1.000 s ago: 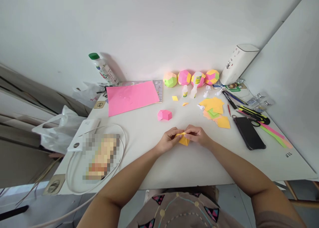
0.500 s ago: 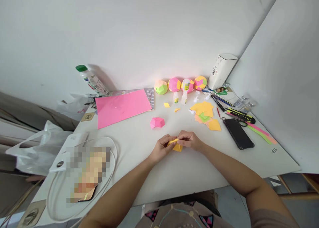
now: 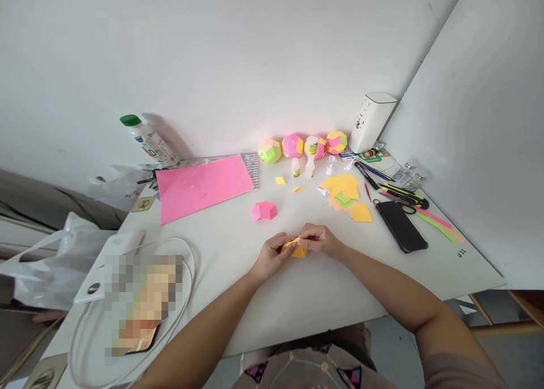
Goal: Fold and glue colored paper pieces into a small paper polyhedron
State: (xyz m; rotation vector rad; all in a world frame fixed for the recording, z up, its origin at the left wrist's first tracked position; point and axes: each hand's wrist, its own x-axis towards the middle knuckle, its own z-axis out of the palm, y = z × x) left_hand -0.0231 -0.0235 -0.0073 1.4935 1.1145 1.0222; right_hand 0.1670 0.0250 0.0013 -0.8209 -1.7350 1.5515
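Both my hands meet over a folded yellow paper piece point(image 3: 300, 252) near the front of the white table. My left hand point(image 3: 275, 255) grips its left side between thumb and fingers. From the other side, my right hand point(image 3: 321, 241) pinches its upper edge. The fingers hide part of the piece. Beyond my hands lies a pink folded paper piece point(image 3: 264, 211). A small yellow paper square point(image 3: 280, 181) and a small folded yellow scrap point(image 3: 297, 189) rest farther back. To the right is a pile of yellow, green and orange paper pieces point(image 3: 342, 186).
Several coloured paper balls point(image 3: 293, 146) line the wall behind small glue bottles point(image 3: 295, 168). Pink sheets point(image 3: 204, 187) and a white bottle with green cap point(image 3: 148, 142) stand left. A cable point(image 3: 193, 264) loops around a blurred phone. Right are a black phone point(image 3: 402, 225), scissors point(image 3: 408, 207) and cutters.
The camera view has shifted slightly, so things on the table appear a little to the left. Both hands keep hold of the yellow paper piece in nearly the same pose.
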